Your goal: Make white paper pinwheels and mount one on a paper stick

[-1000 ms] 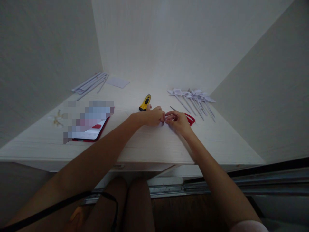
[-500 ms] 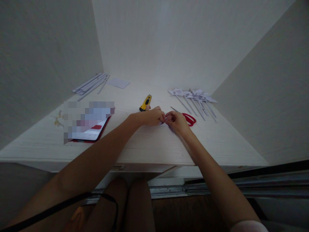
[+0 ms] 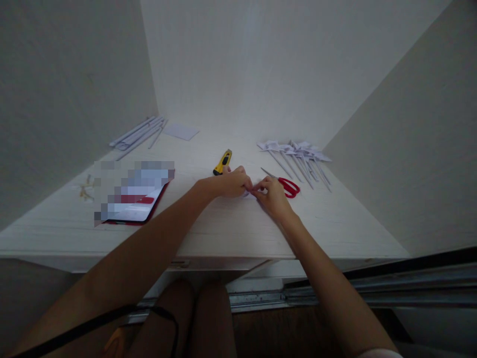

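My left hand [image 3: 231, 182] and my right hand [image 3: 271, 193] meet at the middle of the pale wooden table [image 3: 223, 233], fingers pinched together on a small white paper piece [image 3: 249, 192] between them. The paper is mostly hidden by the fingers. Red-handled scissors [image 3: 286, 185] lie just right of my right hand. A yellow utility knife [image 3: 222, 162] lies just behind my left hand.
Several white paper pinwheels on sticks [image 3: 298, 154] lie at the back right. A bundle of white rolled sticks [image 3: 136, 133] and a white paper square [image 3: 181, 132] lie at the back left. A red-edged tablet [image 3: 134, 204] and small brass pins [image 3: 85, 189] sit on the left.
Both hands stay pinched together on the paper piece, shifting only slightly. The view has tilted a little, so everything sits slightly lower in the frame.
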`<state>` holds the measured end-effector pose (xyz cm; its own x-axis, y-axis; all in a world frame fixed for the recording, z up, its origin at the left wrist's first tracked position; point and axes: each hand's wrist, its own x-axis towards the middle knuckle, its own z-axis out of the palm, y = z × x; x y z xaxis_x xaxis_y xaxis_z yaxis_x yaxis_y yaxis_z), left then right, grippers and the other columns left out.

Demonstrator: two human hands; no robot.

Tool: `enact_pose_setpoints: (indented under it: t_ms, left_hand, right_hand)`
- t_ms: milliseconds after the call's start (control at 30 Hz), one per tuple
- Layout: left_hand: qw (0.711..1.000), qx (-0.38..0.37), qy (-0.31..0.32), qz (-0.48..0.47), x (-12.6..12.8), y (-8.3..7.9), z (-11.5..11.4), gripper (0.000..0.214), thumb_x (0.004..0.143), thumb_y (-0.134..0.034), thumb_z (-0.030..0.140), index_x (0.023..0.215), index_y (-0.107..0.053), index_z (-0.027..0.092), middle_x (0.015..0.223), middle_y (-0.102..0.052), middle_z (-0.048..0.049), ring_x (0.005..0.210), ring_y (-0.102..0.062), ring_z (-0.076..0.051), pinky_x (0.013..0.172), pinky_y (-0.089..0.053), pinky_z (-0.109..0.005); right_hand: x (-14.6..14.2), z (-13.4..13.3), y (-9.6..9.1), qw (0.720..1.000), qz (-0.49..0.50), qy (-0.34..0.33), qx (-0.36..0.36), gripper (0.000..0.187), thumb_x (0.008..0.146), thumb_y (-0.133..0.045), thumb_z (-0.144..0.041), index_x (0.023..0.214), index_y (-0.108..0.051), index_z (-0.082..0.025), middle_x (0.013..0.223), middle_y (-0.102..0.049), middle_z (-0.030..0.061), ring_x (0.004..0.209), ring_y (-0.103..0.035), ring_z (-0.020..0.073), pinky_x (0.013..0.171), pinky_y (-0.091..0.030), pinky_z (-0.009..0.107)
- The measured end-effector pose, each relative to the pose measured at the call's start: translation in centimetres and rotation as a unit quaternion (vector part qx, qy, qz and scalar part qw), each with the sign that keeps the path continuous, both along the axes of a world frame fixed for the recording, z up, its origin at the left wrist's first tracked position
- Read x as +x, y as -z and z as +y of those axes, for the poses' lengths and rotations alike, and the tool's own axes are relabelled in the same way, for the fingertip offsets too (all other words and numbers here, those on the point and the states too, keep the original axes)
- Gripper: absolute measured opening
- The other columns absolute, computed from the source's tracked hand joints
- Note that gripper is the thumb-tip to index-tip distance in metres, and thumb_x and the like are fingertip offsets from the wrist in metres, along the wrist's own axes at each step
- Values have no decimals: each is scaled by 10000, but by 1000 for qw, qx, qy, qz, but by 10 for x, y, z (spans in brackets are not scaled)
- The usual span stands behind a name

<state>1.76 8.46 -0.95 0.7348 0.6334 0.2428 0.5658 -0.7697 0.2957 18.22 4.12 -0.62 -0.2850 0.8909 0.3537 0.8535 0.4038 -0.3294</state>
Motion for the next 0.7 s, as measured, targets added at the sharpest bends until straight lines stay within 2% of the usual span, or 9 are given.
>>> enact_pose_setpoints:
  t_ms: [133,233,367,500,700]
  left_hand:
    - [1000,-11,-12,13,-2,-1,0,283,759,-442,110,884,-678,206,917,-674,-50,962,-507,-202,854,-327,-385]
    - [1000,1,1,10,-4,-4,-3,299,761,-431,95,866,-681,221,915,-669,-40,976,-483,-204,872,-296,-407]
    - [1000,14,-4,14,-5,-11,-11,320,753,-408,57,834,-682,203,989,-648,-49,968,-466,-208,850,-278,-417]
    - [999,26,-35,32,-2,-16,-19,322,747,-419,50,852,-677,211,1000,-640,-49,960,-451,-227,809,-269,-441]
    - [995,45,-17,86,-2,-18,-25,247,773,-426,75,798,-646,186,1015,-635,-53,959,-430,-245,773,-270,-455]
  right_hand:
    - [-3,-9,-7,999,-45,-8,-1,144,787,-548,-187,738,-681,-162,799,-590,68,845,-463,210,686,-312,328]
    - [-1,-14,-10,998,-65,-20,-14,194,811,-489,-187,780,-679,-163,850,-586,81,869,-452,222,665,-296,327]
    - [6,-17,-9,996,-76,-33,-21,212,798,-485,-200,884,-677,-180,928,-545,93,893,-430,231,658,-295,327]
    - [10,-17,-7,995,-85,-41,-21,222,773,-485,-182,892,-672,-175,940,-523,93,898,-422,237,657,-298,332]
    - [11,-14,-5,996,-78,-38,-28,277,756,-439,-123,896,-671,-181,955,-516,94,926,-422,240,681,-316,352]
